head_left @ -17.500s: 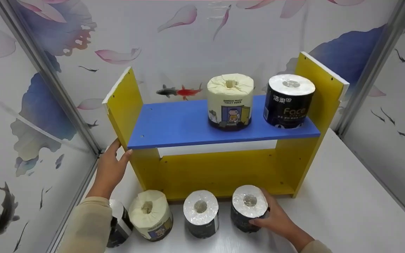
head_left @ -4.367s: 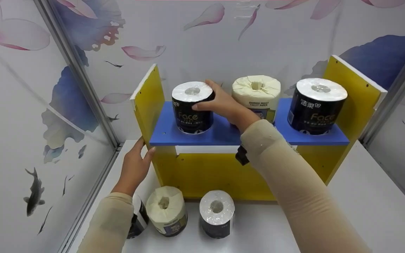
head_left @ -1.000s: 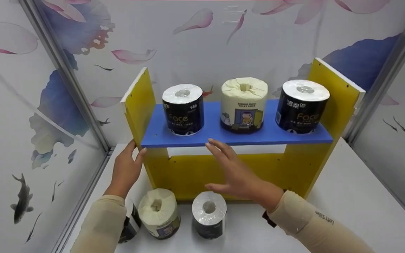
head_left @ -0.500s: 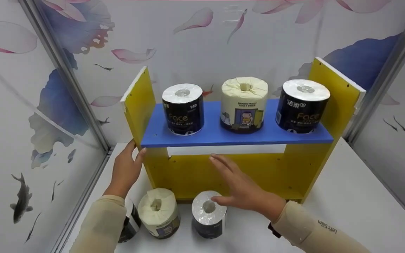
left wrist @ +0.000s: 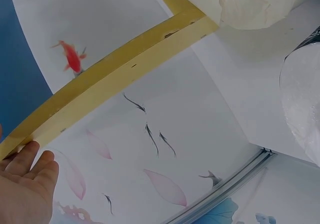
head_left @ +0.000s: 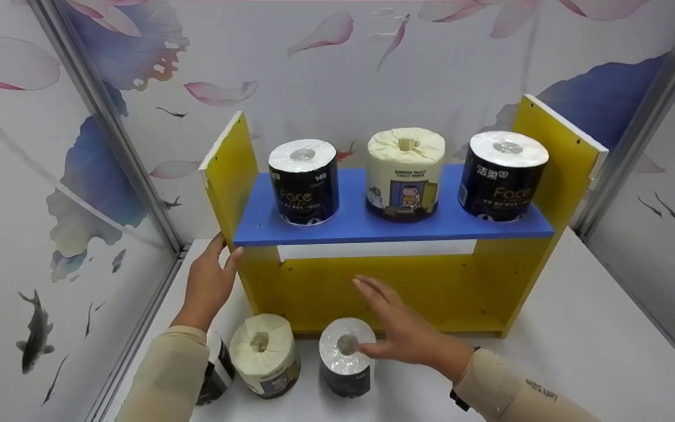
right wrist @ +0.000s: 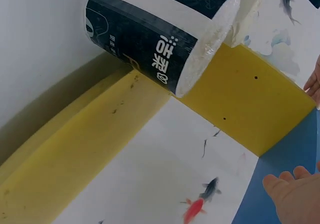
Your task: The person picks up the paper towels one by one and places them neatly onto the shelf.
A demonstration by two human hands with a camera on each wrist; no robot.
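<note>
In the head view my left hand (head_left: 207,284) holds the left side panel (head_left: 229,176) of a yellow-and-blue shelf, thumb near its front edge and fingers outside. In the left wrist view the fingers (left wrist: 25,159) lie against that panel. My right hand (head_left: 405,331) is open in front of the shelf, its thumb over the right edge of a black-wrapped toilet roll (head_left: 346,372). Left of that roll stand a cream toilet roll (head_left: 264,351) and another black one (head_left: 215,378), partly hidden by my left sleeve. The right wrist view also shows the nearest black roll (right wrist: 150,39).
On the blue board (head_left: 349,225) stand a black toilet roll (head_left: 305,190), a cream one (head_left: 406,179) and another black one (head_left: 503,181), spaced apart. Below is a yellow lower compartment (head_left: 372,287). Printed walls (head_left: 314,76) enclose the white table (head_left: 595,328).
Since the older frames, a black roll has gone from the table onto the board's left end, released there. Over the last second my right hand has come down from the board toward the front roll.
</note>
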